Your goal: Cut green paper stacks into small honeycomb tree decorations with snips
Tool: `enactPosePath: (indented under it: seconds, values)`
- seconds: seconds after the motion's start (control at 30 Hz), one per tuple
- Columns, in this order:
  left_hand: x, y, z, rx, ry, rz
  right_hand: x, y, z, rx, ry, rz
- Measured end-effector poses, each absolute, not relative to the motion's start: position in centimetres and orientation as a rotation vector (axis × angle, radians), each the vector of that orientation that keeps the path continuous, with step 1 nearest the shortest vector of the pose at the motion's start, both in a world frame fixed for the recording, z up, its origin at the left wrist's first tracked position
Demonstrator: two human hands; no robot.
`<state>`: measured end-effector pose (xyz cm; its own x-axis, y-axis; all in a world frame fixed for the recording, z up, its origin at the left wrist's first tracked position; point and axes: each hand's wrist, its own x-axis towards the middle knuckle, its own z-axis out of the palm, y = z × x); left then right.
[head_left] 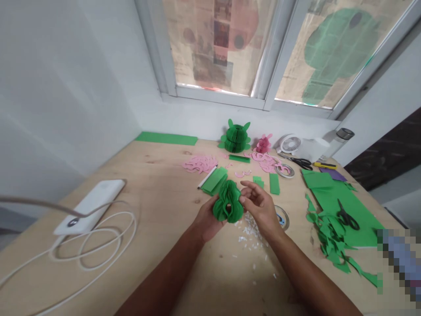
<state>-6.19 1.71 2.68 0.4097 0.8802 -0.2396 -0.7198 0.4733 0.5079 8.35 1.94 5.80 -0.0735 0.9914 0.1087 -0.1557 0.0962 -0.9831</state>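
Note:
A small green honeycomb paper ball (229, 193), its folded leaves fanned out around an opening in the middle, is held above the table. My left hand (208, 221) cups it from the left and below, fingers partly hidden behind the paper. On the other side, the thumb and fingers of my right hand (259, 206) pinch at its right edge. Small white paper scraps (251, 230) lie scattered under my right hand. Behind the ball rest a stack of green paper pieces (215, 180) and a white pen (207, 177). A tape roll (282, 218) sits partly behind my right hand.
At the back stand a larger green paper figure (236, 138), a pink one (263, 144), a white fan (290, 144) and a bottle (338, 142). Pink cutouts (200, 163), scissors (347, 218), green offcuts (332, 239) and sheets lie around. A white power bank (94, 204) with a cable is left.

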Motion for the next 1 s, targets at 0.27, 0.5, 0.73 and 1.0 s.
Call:
enactPosePath:
  seconds: [0.27, 0.5, 0.73, 1.0]
  values:
    - [-6.4, 1.9, 2.7, 0.429, 0.407, 1.016, 8.9, 2.0, 6.0, -0.983, -1.291, 1.12]
    - [-6.2, 1.9, 1.8, 0.525, 0.388, 0.961, 9.3, 2.8, 7.7, -0.976, -1.524, 1.308]
    - [-6.2, 1.8, 1.9, 0.485, 0.456, 0.989, 8.5, 3.6, 8.5, -1.04, -1.539, 1.489]
    - [-5.8, 2.5, 2.3, 0.339, 0.662, 1.052, 9.0, 6.8, 8.2, -1.005, -1.621, 1.111]
